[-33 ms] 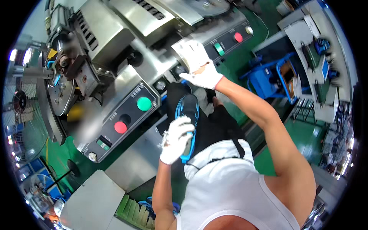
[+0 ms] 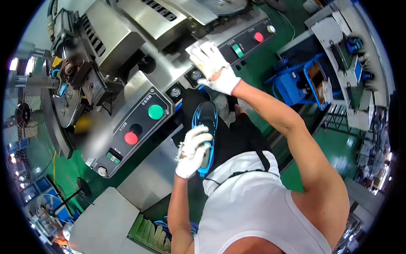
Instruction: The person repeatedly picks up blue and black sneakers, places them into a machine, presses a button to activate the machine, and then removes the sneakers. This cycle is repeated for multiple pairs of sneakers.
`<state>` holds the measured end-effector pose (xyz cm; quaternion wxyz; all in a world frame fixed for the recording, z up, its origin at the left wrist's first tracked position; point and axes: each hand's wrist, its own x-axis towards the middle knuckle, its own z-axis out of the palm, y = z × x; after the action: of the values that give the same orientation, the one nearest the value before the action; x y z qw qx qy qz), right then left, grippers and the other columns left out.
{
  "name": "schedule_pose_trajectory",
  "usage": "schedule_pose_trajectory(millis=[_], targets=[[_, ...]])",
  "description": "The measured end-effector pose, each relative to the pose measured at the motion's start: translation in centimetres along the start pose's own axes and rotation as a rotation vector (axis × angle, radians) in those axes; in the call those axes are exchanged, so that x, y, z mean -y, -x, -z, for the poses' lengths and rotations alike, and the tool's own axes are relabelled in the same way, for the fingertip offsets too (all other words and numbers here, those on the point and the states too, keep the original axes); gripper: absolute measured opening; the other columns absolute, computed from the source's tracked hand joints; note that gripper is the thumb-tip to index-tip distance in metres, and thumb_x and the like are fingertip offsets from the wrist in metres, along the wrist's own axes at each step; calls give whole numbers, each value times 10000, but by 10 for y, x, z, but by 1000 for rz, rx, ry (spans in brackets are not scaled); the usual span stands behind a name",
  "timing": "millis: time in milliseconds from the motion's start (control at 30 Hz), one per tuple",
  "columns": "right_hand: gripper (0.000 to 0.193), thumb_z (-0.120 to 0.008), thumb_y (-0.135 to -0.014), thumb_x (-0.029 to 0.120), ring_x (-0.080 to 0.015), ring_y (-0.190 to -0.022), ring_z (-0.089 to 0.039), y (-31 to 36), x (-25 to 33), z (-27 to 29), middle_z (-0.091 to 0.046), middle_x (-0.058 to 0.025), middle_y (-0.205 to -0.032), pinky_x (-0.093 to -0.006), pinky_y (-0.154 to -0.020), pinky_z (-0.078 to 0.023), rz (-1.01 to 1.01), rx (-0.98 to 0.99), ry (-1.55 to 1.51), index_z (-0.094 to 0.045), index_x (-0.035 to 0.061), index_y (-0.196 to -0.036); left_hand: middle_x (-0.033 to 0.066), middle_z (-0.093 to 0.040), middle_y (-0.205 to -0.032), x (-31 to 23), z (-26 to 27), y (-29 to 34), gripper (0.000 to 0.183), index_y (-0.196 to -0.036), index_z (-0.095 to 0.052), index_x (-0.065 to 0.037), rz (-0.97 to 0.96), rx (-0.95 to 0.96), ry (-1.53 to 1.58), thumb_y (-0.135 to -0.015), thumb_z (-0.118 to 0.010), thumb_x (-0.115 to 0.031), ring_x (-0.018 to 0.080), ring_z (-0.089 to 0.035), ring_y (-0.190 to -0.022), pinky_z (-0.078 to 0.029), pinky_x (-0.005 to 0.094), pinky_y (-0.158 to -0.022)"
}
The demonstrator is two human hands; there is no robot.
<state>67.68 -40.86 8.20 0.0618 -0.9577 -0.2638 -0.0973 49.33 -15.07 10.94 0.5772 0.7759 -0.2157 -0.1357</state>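
Observation:
A black shoe with bright blue trim (image 2: 204,111) lies over my dark-trousered lap, its toe pointing up and away from me. My left hand (image 2: 194,153), in a white glove with frayed threads, is closed over the shoe's near half and hides part of it. My right hand (image 2: 218,70), also gloved in white, lies against the near metal edge of the machine, beside a round gauge (image 2: 196,75). Its fingers are stretched out and the thumb stands apart; nothing shows in it.
A slanted control panel (image 2: 133,131) carries a green button (image 2: 155,111) and a red button (image 2: 131,138). Another red button (image 2: 258,37) is on the farther panel. Metal machine housings (image 2: 110,31) stand beyond. A blue cart (image 2: 292,86) is at right, a grey tabletop (image 2: 103,222) at lower left.
The whole view has shifted slightly, with the machine a little farther left and up. Both hands keep their places, the left on the shoe and the right at the machine's edge.

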Motion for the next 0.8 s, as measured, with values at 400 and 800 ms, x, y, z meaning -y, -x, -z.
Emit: schedule_pose_trajectory(millis=[400, 800], targets=[[1271, -843, -787, 548, -386, -1596, -264, 270, 88, 94, -212, -293, -1715, -466, -1292, -237, -545, 132, -949, -132, -8, -1683, 142, -657, -1235, -91, -80, -71, 264, -1143, -706, -56, -228, -63, -165, -903, -668, 46, 313, -629, -1201, -479, 423, -1084], [749, -863, -845, 299, -298, -1283, -595, 308, -39, 176, -605, -179, -1346, -440, -1086, -469, -1168, -1327, -805, -496, 15, -1434, 250, -534, -1448, -269, -249, -202, 644, -1366, -661, -103, -1014, 331, 15, -751, -844, -50, 509, -519, -1340, -436, 595, -1144]])
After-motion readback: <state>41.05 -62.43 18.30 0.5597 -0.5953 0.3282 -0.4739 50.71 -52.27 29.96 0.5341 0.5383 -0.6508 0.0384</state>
